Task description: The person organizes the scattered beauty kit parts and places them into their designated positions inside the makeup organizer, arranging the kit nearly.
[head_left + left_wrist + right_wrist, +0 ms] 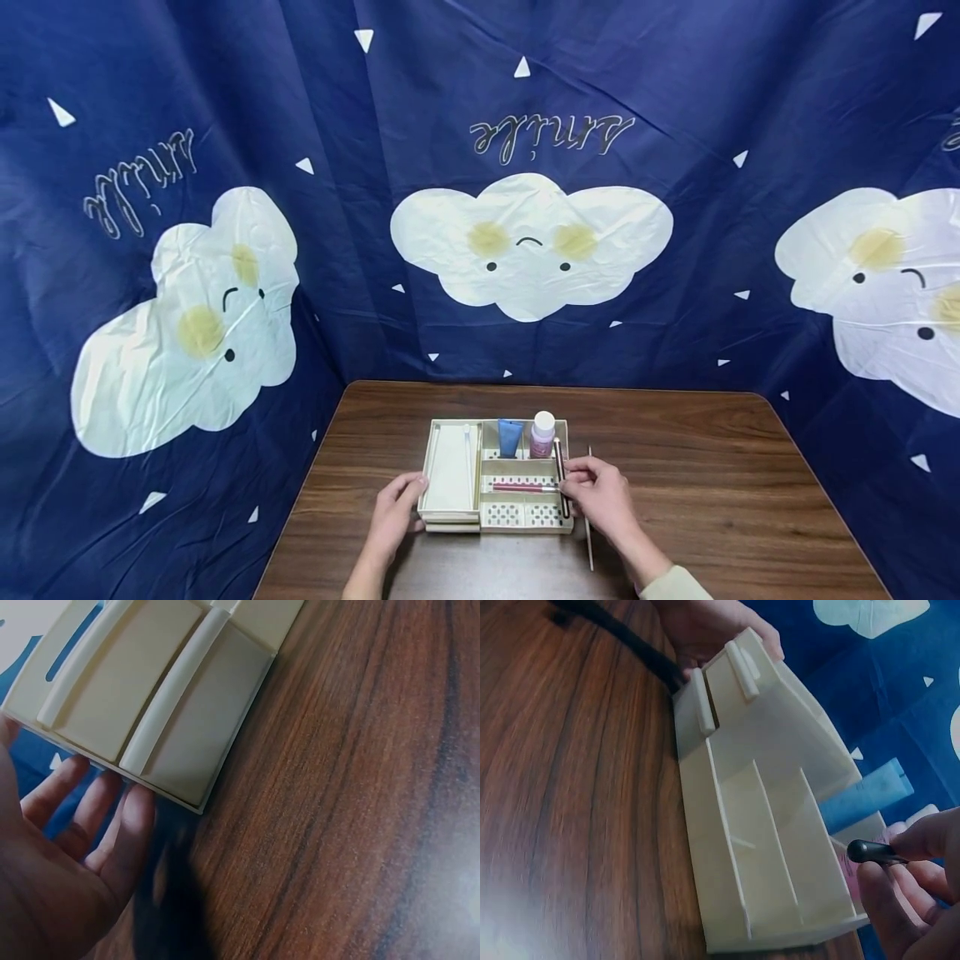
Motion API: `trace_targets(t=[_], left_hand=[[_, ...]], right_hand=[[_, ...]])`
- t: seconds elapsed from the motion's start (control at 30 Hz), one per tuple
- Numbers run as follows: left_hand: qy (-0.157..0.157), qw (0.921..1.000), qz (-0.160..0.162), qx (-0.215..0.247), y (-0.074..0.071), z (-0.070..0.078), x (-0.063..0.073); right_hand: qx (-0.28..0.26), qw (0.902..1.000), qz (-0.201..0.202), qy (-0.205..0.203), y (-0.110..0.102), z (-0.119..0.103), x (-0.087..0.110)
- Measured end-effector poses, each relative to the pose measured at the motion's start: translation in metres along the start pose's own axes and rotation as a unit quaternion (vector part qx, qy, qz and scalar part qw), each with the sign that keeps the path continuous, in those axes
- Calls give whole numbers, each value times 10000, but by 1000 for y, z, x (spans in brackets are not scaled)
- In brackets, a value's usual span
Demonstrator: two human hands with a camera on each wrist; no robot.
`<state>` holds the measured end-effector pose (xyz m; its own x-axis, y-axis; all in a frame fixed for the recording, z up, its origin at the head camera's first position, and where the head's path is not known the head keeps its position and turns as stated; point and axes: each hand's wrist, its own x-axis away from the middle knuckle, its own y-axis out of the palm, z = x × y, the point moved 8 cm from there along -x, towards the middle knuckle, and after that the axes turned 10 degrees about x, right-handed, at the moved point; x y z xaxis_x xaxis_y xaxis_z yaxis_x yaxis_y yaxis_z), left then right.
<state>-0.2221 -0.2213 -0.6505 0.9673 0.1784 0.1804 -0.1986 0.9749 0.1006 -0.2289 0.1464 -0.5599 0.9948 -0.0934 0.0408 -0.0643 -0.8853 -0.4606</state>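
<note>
A cream desktop organizer (487,517) has a raised drawer section on its left and stepped compartments on its right. Along the organizer's left side rests my left hand (395,508), fingers loosely extended; in the left wrist view its fingertips (139,802) meet the side edge by the drawers. My right hand (600,496) pinches a dark, slim stick-shaped item (562,492) between thumb and fingers over the organizer's right edge. Its rounded black end (864,851) points out of the grip in the right wrist view. A pink-handled brush (517,487) lies in the middle compartment.
Behind stand a blue tube (510,437) and a white-capped pink bottle (542,435). A thin white stick (467,467) lies on the organizer's top left. Another thin stick (590,546) is on the wooden table (712,483), beside my right hand. A blue cloud-print curtain (525,358) surrounds the table.
</note>
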Motion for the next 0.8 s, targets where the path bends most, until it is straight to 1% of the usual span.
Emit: trace_targets(t=[0.13,0.3,0.5,0.63,0.8], left_hand=[[4,10000,-29,5,2,2,1],[-40,9998,-94,-157,2,5,2],[-168,9991,-258,-291,2,7,-1],[-195,9991,-271,-272,2,7,-2],[-232,9991,-274,-222,1,5,-3]], right_hand=[[-186,9998,-94,-28,8,-9,1],[-422,9987,-257,-102,20,-22,2],[-468,9974,-461,-283,35,-35,1],[-517,9957,-657,-394,48,-40,0],[-442,9944,-851,-452,65,-47,0]])
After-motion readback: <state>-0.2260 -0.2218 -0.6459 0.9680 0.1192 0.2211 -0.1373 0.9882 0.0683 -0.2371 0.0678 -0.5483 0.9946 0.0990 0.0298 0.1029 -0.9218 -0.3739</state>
